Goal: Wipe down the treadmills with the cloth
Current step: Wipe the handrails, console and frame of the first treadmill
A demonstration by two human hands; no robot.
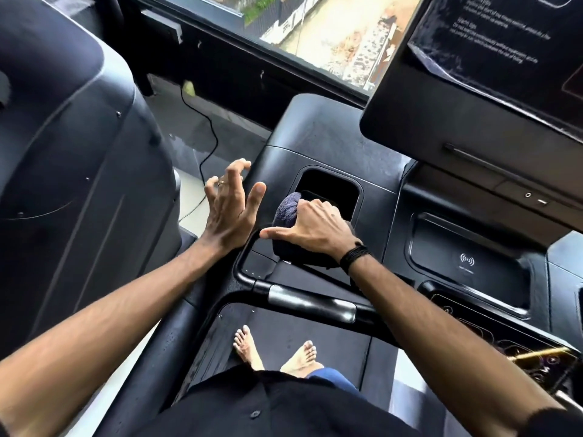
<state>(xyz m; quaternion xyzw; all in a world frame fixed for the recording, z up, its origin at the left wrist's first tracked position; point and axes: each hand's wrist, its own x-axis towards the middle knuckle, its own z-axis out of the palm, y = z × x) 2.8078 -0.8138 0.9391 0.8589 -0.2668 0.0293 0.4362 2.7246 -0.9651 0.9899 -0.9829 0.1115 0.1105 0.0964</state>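
Standing barefoot on the treadmill (315, 146) belt, facing the console. Right hand (315, 225) curled down over a bunched dark cloth (285, 212), thumb stretched out toward the left, fingers folded over the wad and pressing it at the near lip of the cup-holder recess (329, 184). Cloth already on the work surface — half on the console deck, half spilling toward the dark pocket directly ahead of the knuckles. Left hand (228, 203) hovering just beside it, to the left, fingers spread and loosely bent, gripping nothing, apparently clear of the console edge. Long run of the console stretching away to the right, past the wireless charging pad (467, 263) and under the screen (492, 58) — so probably a push forward into the recess, or a sweep rightward along the deck. Right hand plainly the working one; the left nearer the handlebar (310, 299) for bracing, should that be wanted.
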